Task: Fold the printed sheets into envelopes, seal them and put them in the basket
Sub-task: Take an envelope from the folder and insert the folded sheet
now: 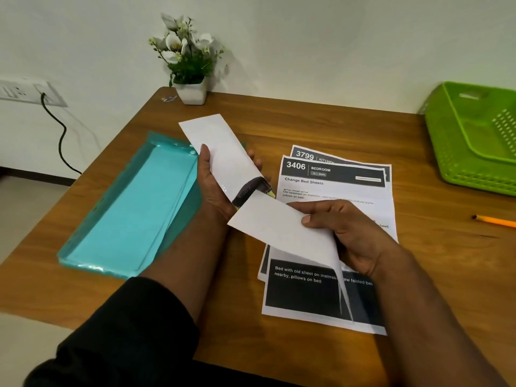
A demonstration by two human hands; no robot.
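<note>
The left hand grips a white envelope at its lower half, thumb on the near face and fingers behind, holding it tilted above the table with its open end toward the right hand. The right hand pinches a folded sheet between thumb and fingers. The leading corner of the sheet meets the envelope mouth, where a dark printed patch shows; insertion appears to be in progress, not finished. Holding both items off the table probably lets the two be aligned freely.

Landmark: the stack of printed sheets, lying flat on the table directly under the right hand.
- Left of the stack: a teal envelope pack, kept within reach of the left hand.
- Far right of the stack: the green basket, at the table edge; no envelope is visible in it.
- Right of the stack: a pencil.
- Behind the stack: a flower pot.

Remaining work, as judged: seat the sheet fully, seal, deposit in the basket, then repeat for the stack.
</note>
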